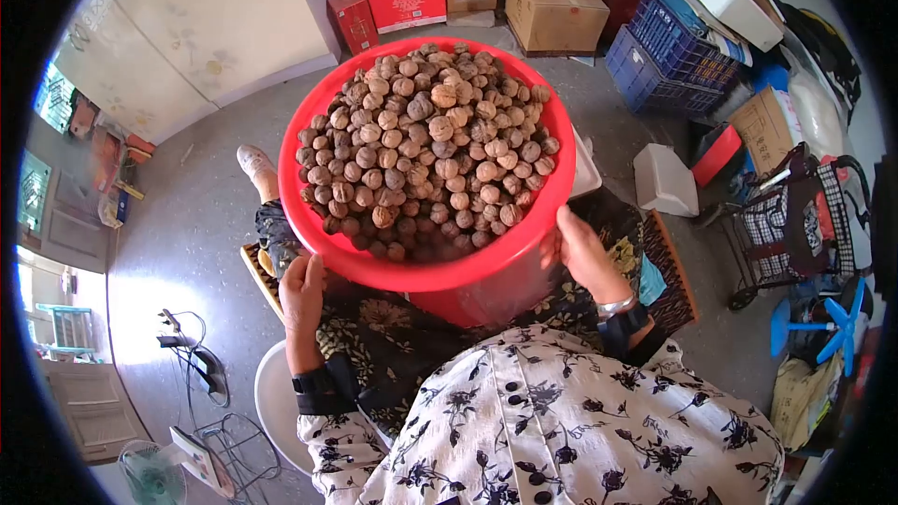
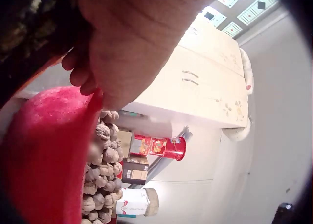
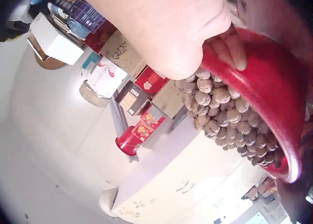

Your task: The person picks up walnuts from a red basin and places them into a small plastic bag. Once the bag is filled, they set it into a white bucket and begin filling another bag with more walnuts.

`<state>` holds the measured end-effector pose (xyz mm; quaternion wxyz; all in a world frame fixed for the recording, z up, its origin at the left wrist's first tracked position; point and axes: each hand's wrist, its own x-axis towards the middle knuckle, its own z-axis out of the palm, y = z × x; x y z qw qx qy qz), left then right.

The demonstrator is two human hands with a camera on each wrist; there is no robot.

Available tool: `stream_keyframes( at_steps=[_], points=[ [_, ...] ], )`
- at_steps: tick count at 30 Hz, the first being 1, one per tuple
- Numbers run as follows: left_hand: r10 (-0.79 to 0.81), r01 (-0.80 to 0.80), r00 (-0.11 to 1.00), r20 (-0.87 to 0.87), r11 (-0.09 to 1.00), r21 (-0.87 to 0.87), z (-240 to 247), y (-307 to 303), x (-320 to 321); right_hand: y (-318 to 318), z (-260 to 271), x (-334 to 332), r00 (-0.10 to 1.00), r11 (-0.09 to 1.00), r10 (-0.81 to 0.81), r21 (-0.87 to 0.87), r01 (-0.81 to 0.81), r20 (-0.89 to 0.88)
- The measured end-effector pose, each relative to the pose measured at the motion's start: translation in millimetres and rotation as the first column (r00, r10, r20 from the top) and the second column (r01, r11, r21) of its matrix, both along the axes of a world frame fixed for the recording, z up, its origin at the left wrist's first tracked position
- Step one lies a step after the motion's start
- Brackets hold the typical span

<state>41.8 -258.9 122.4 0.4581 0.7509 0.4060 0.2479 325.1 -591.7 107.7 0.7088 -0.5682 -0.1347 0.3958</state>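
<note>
A large round red basin (image 1: 327, 266) heaped with brown walnuts (image 1: 440, 131) is in front of the person's body, over the lap. My left hand (image 1: 302, 304) grips its rim at the near left. In the left wrist view, that hand's fingers (image 2: 80, 75) curl against the basin's outer side. At the near right, my right hand (image 1: 585, 257) holds the rim, its fingers (image 3: 230, 50) pressed on the outer wall in the right wrist view, the thumb mostly hidden. The walnuts rise above the rim in the middle.
Behind the basin stand cardboard boxes (image 1: 558, 23) and blue crates (image 1: 655, 61). A white tub (image 1: 281, 402) sits at the near left, by cables and a power strip (image 1: 201, 369) on the floor. A checked trolley (image 1: 795, 234) and a blue fan (image 1: 832, 327) stand at right.
</note>
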Motion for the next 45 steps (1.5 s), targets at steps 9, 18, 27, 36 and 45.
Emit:
stream_keyframes(
  at_steps=[9,18,27,36,45],
  points=[
    [-0.044,0.045,0.998,0.04,0.999,-0.024,3.9,-28.0,-6.6,20.3,-49.1,-40.7,0.568,0.796,0.589,-0.537,-0.281,0.575],
    [-0.135,0.145,0.988,0.078,0.979,-0.144,-4.1,-60.3,-4.2,65.7,-95.3,-41.5,0.567,0.632,0.729,-0.697,-0.339,0.384],
    [-0.179,0.191,0.98,0.09,0.97,-0.151,-13.6,-60.4,-5.5,26.9,28.9,-19.3,0.469,0.429,0.883,-0.425,-0.797,0.012],
    [-0.325,0.343,0.939,0.112,0.88,-0.327,1.3,-70.7,-1.3,5.1,92.0,-10.4,0.474,0.513,0.83,-0.071,-0.855,0.293],
    [-0.489,0.593,0.796,0.357,0.512,-0.621,12.9,-104.6,8.1,31.5,133.8,-39.5,0.429,0.485,0.699,0.062,-0.872,0.572]
  ],
)
